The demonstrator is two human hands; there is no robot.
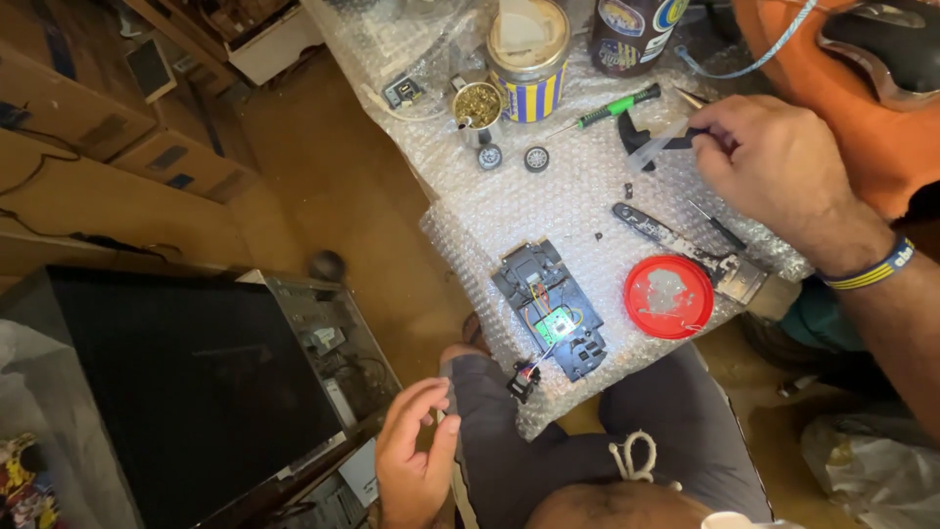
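Note:
A dark toy-car chassis (548, 306) with a small green circuit board and coloured wires lies on bubble wrap (578, 196) in front of me. A small black motor (523, 379) hangs by its wires off the chassis' near end. My right hand (774, 162) is at the far right of the wrap, fingers closed on a thin clear syringe-like tube (658, 147). My left hand (416, 456) rests low by my knee, fingers loosely curled, holding nothing that I can see.
On the wrap lie a red lid (669, 296) with grey paste, a stained knife (685, 245), a green-handled screwdriver (612, 108), two small wheels (512, 158), a striped tin (529, 59) and a cup of screws (477, 105). An open computer case (196, 382) stands at left.

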